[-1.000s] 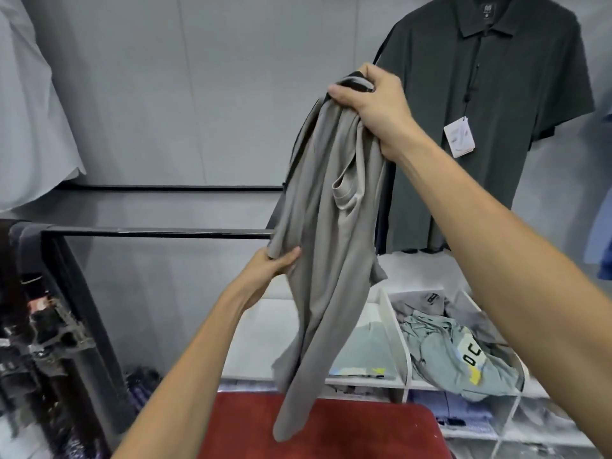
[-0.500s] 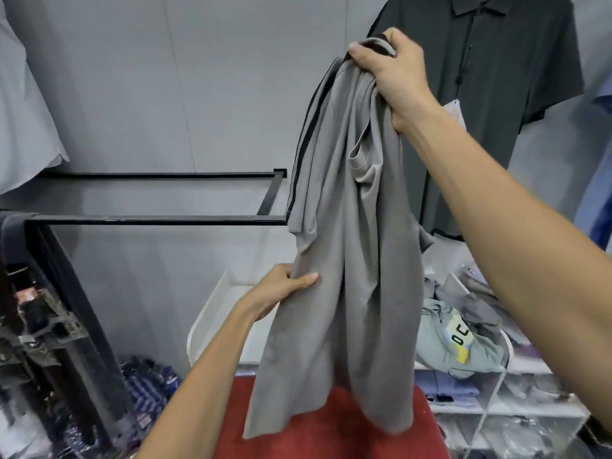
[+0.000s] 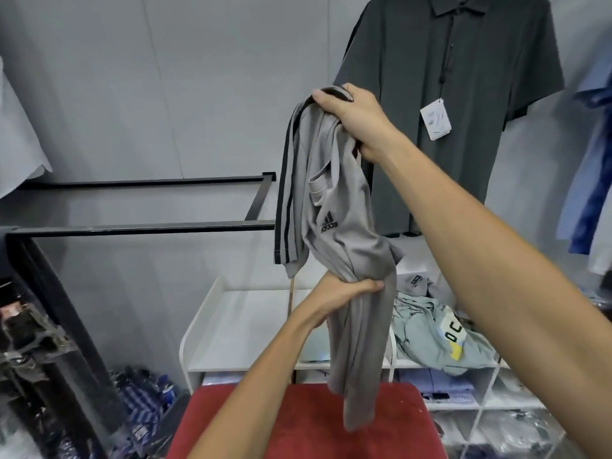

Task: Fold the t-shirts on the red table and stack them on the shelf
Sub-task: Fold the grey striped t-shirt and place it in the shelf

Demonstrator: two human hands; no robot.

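Since the earlier frame the left hand (image 3: 341,294) has closed round the grey t-shirt (image 3: 344,246) at mid-length, fingers clenched on bunched cloth. Right hand (image 3: 359,122), raised, arm extended, grips the collar end. Shirt hangs with its long axis vertical, hem pointing down, its tail below the left fingers above the red table (image 3: 298,425). White shelf (image 3: 231,326) beyond.

The right hand (image 3: 359,122) grips the grey t-shirt (image 3: 344,226) by its top; the left hand (image 3: 344,294) clutches its middle above the red counter (image 3: 298,425).
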